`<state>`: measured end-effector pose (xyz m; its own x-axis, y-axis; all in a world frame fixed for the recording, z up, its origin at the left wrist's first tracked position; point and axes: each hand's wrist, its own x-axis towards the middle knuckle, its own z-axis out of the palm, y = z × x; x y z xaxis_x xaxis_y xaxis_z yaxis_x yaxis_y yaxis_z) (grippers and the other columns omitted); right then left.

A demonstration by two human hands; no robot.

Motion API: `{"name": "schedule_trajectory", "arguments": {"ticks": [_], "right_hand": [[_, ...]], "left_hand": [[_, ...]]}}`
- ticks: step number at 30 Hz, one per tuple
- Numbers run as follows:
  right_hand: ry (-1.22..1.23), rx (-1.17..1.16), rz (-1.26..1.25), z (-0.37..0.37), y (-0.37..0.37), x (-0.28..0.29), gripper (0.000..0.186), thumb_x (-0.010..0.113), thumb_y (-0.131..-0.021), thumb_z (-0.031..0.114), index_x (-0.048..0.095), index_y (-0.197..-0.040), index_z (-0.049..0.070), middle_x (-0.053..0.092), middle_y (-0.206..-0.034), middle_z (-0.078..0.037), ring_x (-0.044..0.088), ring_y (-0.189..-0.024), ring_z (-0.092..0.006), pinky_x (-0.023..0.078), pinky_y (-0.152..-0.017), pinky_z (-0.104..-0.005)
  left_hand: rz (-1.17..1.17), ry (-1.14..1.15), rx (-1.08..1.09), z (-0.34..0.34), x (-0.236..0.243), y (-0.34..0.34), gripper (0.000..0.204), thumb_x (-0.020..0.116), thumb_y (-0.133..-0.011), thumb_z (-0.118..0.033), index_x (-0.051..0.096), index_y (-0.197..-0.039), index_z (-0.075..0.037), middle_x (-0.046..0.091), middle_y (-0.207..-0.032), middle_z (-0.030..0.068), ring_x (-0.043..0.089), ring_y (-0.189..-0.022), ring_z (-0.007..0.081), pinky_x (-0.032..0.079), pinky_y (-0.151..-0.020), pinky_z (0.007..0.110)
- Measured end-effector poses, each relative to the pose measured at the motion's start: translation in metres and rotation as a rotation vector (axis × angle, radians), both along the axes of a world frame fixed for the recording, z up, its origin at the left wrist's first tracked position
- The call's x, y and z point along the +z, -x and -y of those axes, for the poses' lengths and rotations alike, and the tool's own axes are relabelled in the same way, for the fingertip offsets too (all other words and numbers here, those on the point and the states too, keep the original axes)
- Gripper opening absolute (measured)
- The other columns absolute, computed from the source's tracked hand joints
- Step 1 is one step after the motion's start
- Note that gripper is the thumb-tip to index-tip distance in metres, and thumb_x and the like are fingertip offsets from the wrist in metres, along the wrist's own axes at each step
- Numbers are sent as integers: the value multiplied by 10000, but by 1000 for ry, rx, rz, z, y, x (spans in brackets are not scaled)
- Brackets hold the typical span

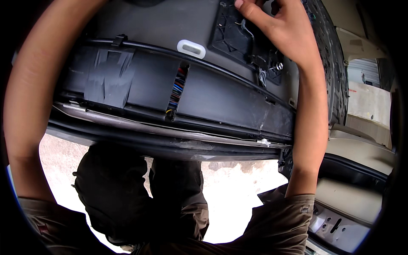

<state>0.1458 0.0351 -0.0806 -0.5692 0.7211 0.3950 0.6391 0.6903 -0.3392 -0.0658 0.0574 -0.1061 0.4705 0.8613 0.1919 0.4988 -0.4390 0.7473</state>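
We've got our R hand (pixel 278 25) at the top edge of the view, R of ctr, up by a blk ribbed plastic bracket (pixel 229 36); the thumb lies over the bracket's upper edge, the other fingers bend in behind it & are partly cut off, so we can't tell if it grips anything. Our L hand is out of view past the top edge; we only see the L forearm (pixel 36 89) running up the L side, so its state we can't tell. The bracket sits upper ctr-R against a dk gry panel (pixel 144 25), w/ a thin wire (pixel 250 30) curving over it & a shiny metal bolt (pixel 278 66) below it to the R. L of the bracket we see a white oval ring (pixel 191 49) lying flat in the panel. Just below runs a long blk cable (pixel 153 46), then a wide gry trough cover (pixel 229 102) w/ gry tape strips (pixel 109 78) across its L part & a narrow slot in the mid showing a multicolored wire bundle (pixel 177 87). Under that, a thin metal strip (pixel 170 128) runs L to R, w/ a small white clip (pixel 263 142) nr its R end, & a blk rubber seal (pixel 127 144) beneath. Our R forearm (pixel 312 119) passes in front of the cover's R end. Below we see bright ground (pixel 238 204) & our dk trousers (pixel 178 182); on the far R, beige trim (pixel 357 199) & a metal plate w/ holes (pixel 340 227).
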Motion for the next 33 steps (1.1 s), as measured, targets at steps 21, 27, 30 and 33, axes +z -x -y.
{"name": "schedule_trajectory", "arguments": {"ticks": [21, 27, 30, 33], "right_hand": [[-146, -116, 254, 11, 3, 23, 273, 749, -890, 223, 732, -832, -44, 604, -589, -114, 532, -546, -120, 445, -533, -330], [129, -5, 106, -3, -2, 13, 232, 744, -839, 174, 736, -874, -55, 664, -679, -116, 586, -637, -111, 474, -588, -310], [190, -79, 331, 6, -3, 41, 212, 728, -827, 152, 734, -863, -58, 678, -691, -108, 604, -639, -111, 493, -599, -301], [173, -268, 381, 10, 10, 43, 208, 727, -834, 152, 735, -849, -55, 672, -670, -107, 614, -628, -116, 502, -601, -301]], "left_hand": [[46, -114, -72, 3, -4, 4, 264, 658, -992, -187, 726, -1074, 54, 732, -870, 112, 648, -821, 154, 524, -759, 331], [-48, -29, -4, 21, 14, 7, 278, 657, -995, -205, 722, -1078, 52, 718, -840, 93, 635, -789, 146, 515, -721, 333], [-55, 159, 60, 3, 18, -8, 282, 653, -998, -211, 721, -1084, 49, 717, -836, 94, 635, -789, 150, 513, -721, 330], [-46, 245, 27, -15, 23, -4, 281, 651, -999, -212, 723, -1086, 45, 716, -838, 96, 636, -795, 154, 513, -728, 328]]}}
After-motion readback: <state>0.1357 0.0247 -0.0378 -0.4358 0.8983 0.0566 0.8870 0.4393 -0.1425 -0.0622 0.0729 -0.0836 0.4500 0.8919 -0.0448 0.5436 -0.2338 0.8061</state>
